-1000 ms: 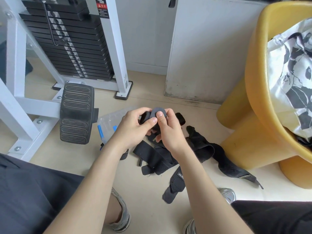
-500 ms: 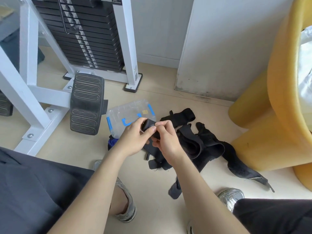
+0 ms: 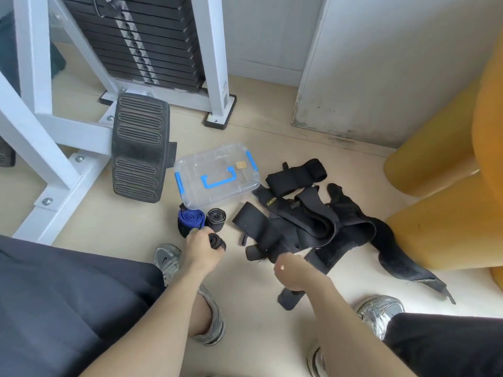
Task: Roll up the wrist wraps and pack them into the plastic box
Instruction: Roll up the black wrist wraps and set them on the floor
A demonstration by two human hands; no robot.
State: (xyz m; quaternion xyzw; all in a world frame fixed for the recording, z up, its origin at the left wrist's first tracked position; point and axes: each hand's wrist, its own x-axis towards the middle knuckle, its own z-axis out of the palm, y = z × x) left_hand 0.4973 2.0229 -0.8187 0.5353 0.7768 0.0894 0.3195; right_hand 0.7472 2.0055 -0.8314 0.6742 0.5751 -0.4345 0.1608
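View: head camera, looking down at the floor [image 3: 122, 232] between the person's knees.

Left hand [image 3: 202, 247]: was low over the floor, fingers curled round a rolled black wrap [image 3: 217, 241], clamped on it.

Finished rolls: a blue roll [image 3: 190, 217] and a black roll [image 3: 215, 217] lay side by side on the floor, just beside the near edge of the plastic box [image 3: 215, 175] and just beyond the left hand.

Plastic box: sat on the floor between the foot plate [image 3: 140, 148] of the weight machine and the loose wraps [image 3: 313, 229]. The lid appeared to be on, blue handle uppermost and blue latches at the ends. No wrap was visible inside.

Loose wraps: a tangled heap of black straps lay unrolled to the right of the box.

Right hand [image 3: 294, 270]: was at the near edge of the heap, blurred. Whether its fingers were apart or closed on a strap could not be told.

Step in hand: judged to be placing the third roll beside the other two. Rolling was partly done and packing had not begun.

Next move calls for: releasing the roll without letting it spring open, then separating a single strap from the heap and finding its free end. The box would need unlatching before anything went in.
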